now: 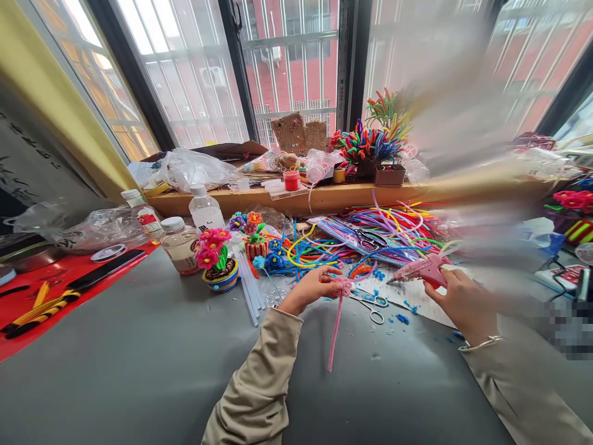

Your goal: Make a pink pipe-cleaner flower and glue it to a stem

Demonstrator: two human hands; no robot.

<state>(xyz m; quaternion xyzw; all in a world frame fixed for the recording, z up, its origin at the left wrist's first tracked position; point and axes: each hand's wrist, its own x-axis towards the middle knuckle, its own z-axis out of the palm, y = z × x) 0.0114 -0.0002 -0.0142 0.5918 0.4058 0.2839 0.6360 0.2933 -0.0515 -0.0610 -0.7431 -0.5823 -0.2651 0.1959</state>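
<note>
Between the fingertips of my left hand (317,287) is a pink pipe-cleaner flower (343,286), its straight pink stem hanging down over the grey table. My right hand (466,304) is wrapped around a pink hot glue gun (424,270), whose nozzle points left toward the flower but stays apart from it. Silver scissors (375,309) lie on the table just right of the flower. Blue fuzz clippings (402,319) are scattered around them.
Behind my hands lies a heap of coloured pipe cleaners (389,219) with black-handled scissors (370,240) on top. To the left stand a potted pink flower (217,259), clear glue sticks (250,287) and several bottles (180,244). A wooden ledge (222,201) runs along the window.
</note>
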